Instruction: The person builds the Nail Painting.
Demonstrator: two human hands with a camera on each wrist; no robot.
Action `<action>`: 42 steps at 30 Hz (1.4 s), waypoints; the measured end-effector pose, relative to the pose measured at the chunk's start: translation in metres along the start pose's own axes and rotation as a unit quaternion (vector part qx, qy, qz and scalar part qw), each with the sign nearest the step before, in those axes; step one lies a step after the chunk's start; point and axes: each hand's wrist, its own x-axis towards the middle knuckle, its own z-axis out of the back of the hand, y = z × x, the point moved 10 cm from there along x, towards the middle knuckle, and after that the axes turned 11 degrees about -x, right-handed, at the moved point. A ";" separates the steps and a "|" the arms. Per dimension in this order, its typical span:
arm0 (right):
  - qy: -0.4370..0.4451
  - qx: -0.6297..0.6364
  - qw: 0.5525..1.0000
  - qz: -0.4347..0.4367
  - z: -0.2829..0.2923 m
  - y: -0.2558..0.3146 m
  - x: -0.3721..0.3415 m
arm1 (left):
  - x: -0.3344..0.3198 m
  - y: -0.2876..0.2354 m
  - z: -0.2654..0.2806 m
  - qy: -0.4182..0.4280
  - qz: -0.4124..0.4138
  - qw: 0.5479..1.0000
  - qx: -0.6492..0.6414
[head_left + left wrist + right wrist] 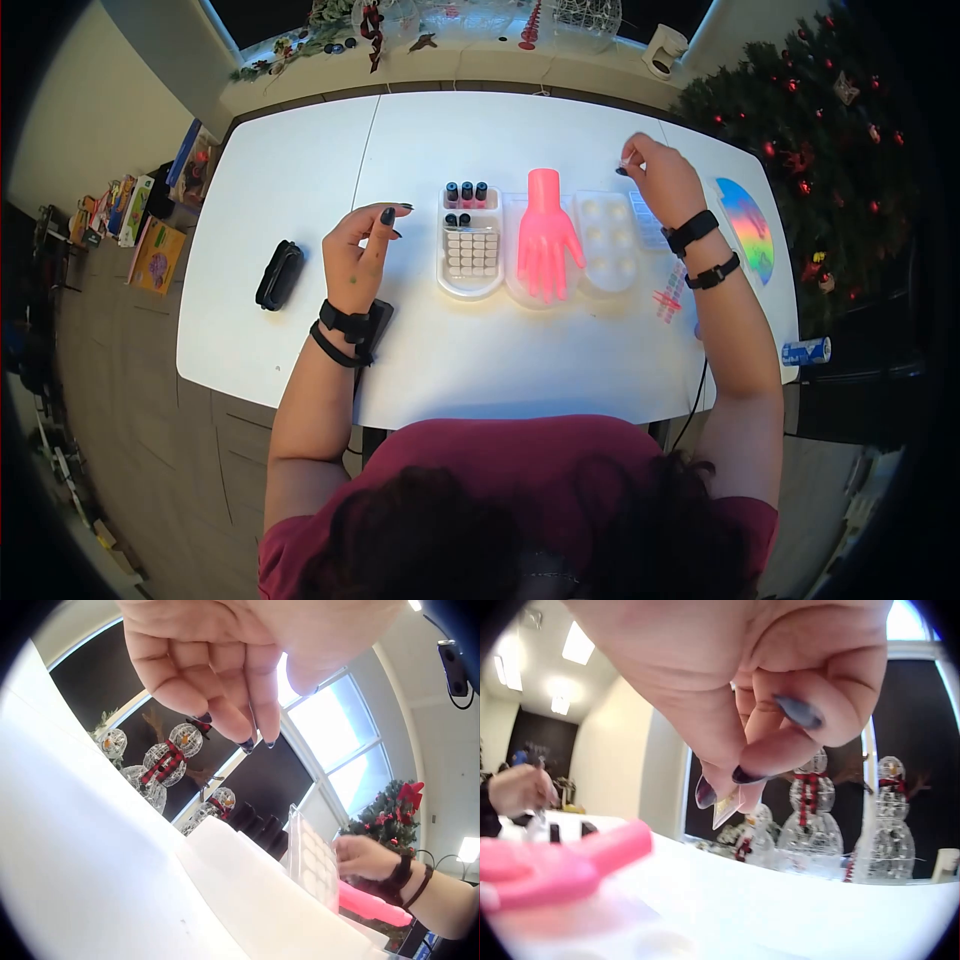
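Note:
My right hand (665,180) is raised over the back right of the table, above a clear compartment box (650,222). In the right wrist view, its thumb and fingers (739,776) pinch a small clear piece (727,806). Bent but loose, my left hand (358,255) hovers left of a white tray (470,292) that has dark-capped bottles (467,192) and rows of pale round pieces (472,253). The left wrist view shows nothing held in the left hand (217,675). A pink hand model (545,235) lies between that tray and a white tray with round wells (606,240).
A black case (280,275) lies at the left, and a dark device (376,330) is beside my left wrist. On the right are a rainbow sheet (748,228), a strip of small coloured pieces (671,292) and a blue can (806,351) at the edge.

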 end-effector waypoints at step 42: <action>0.131 -0.052 0.989 -0.037 0.058 -0.015 -0.079 | -0.010 -0.020 -0.018 0.064 -0.066 0.995 0.027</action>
